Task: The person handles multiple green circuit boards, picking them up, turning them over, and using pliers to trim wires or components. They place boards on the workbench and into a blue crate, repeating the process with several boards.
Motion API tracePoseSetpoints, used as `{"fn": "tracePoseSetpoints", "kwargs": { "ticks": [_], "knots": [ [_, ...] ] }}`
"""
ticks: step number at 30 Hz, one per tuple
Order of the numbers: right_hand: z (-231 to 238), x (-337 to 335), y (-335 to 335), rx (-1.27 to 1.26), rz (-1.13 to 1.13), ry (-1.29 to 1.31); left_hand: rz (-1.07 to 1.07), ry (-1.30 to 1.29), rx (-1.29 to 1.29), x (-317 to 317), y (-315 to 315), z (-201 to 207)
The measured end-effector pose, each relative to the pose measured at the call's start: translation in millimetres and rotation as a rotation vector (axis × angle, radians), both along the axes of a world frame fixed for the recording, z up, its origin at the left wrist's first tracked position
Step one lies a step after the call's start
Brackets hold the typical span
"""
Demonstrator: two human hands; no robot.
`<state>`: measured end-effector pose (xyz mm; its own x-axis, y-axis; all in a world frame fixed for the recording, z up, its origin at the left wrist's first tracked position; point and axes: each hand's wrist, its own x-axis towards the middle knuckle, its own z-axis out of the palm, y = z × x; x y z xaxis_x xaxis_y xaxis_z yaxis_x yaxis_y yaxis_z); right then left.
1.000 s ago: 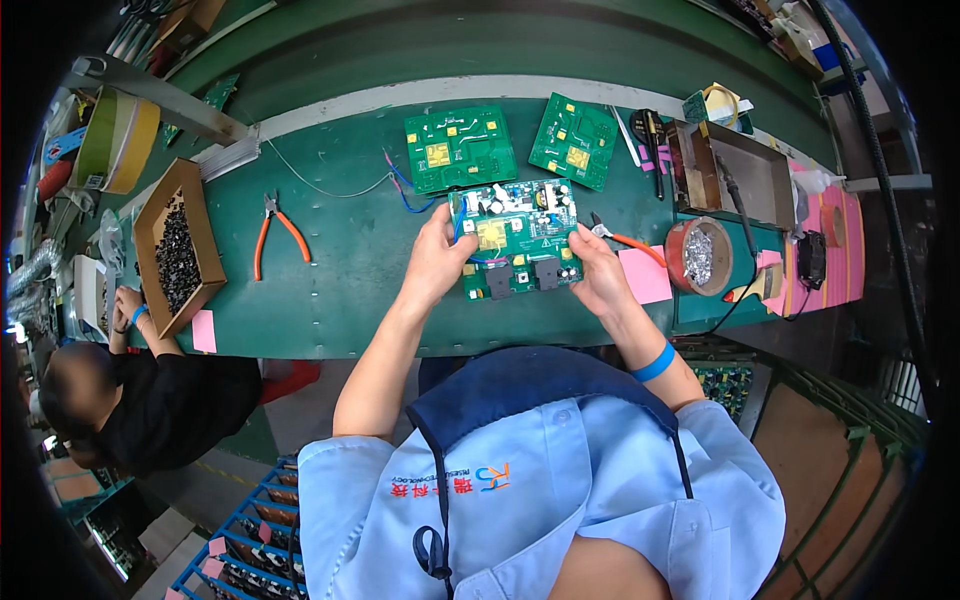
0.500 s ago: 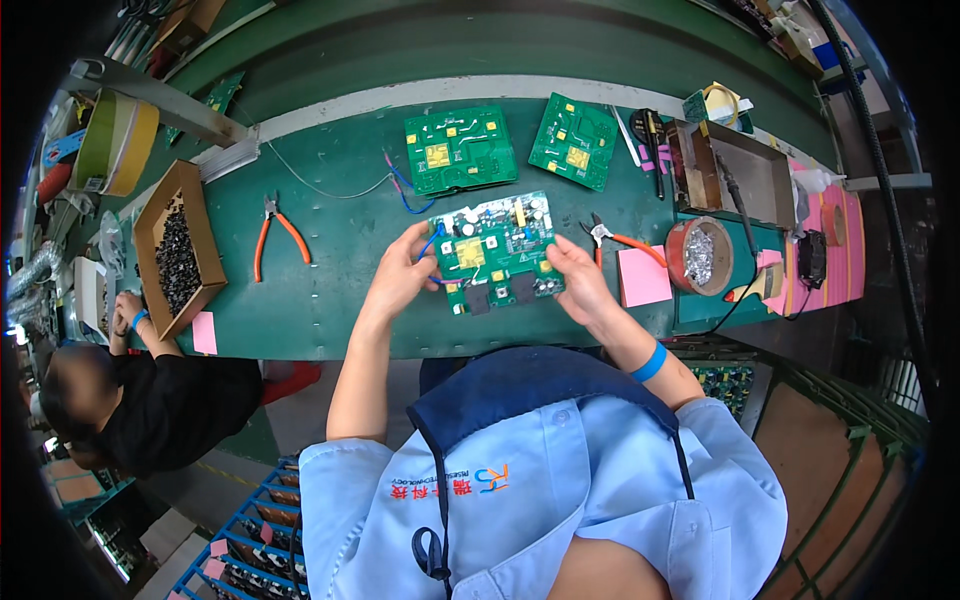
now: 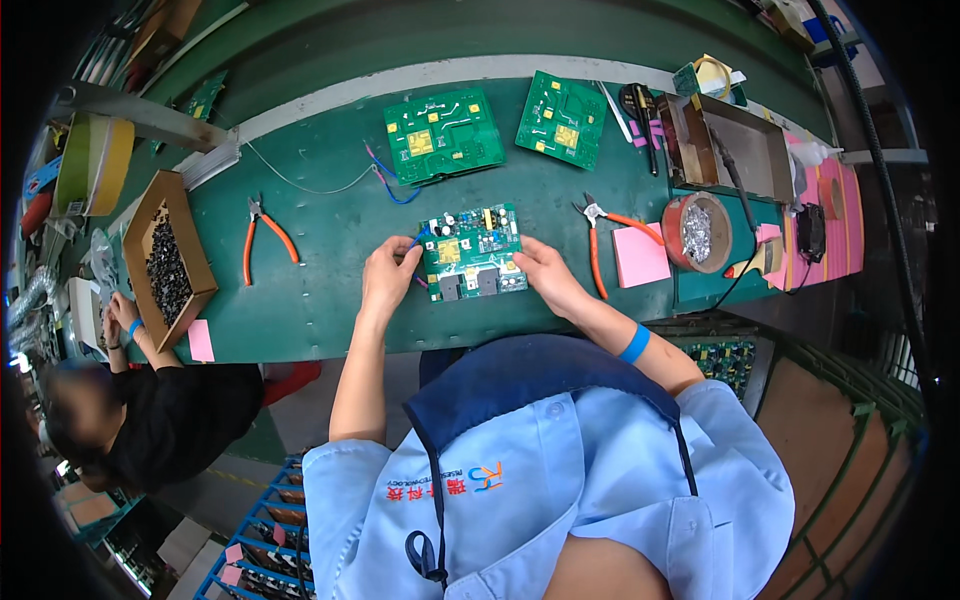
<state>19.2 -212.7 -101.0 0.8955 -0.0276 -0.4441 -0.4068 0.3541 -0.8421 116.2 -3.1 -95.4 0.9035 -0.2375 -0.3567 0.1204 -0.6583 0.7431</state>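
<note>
A green circuit board (image 3: 470,262) with white, yellow and black parts is level in front of me, low over the table or on it; I cannot tell which. My left hand (image 3: 388,275) grips its left edge, close to a blue wire there. At the right edge my right hand (image 3: 548,275) holds it between thumb and fingers. Farther back lie two more green circuit boards, one (image 3: 455,145) with blue and purple wires beside it, the other (image 3: 575,115) to its right. Orange-handled cutters (image 3: 594,228) rest right of my right hand; a second orange-handled pair (image 3: 250,230) lies at left.
A cardboard box (image 3: 195,255) of small black parts stands at left, near a seated person (image 3: 170,430). Toward the right are pink paper notes (image 3: 640,257), a round container (image 3: 672,238) of shiny bits, a brush (image 3: 755,265), a metal tray (image 3: 765,150) and a soldering iron (image 3: 730,170).
Both hands have brought the circuit board lower and slightly left, and its tilt has levelled out. My view has shifted a little. The cutters keep their places on the table.
</note>
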Motion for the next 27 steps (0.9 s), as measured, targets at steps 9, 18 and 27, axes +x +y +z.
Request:
{"fn": "tracePoseSetpoints", "kwargs": {
  "ticks": [9, 18, 27],
  "knots": [
    [3.7, -19.1, -4.2, -1.114, 0.305, -0.671, 0.028, -0.646, 0.040, 37.5, -31.6, 19.9],
    [12.9, 28.3, -33.3, -0.605, -0.035, -0.345, 0.157, 0.123, -0.253, 93.6, -33.4, 5.1],
    [31.9, 53.9, -41.3, -0.230, -0.139, -0.137, 0.206, 0.174, -0.630, 85.3, -52.9, 23.2]
  ]
}}
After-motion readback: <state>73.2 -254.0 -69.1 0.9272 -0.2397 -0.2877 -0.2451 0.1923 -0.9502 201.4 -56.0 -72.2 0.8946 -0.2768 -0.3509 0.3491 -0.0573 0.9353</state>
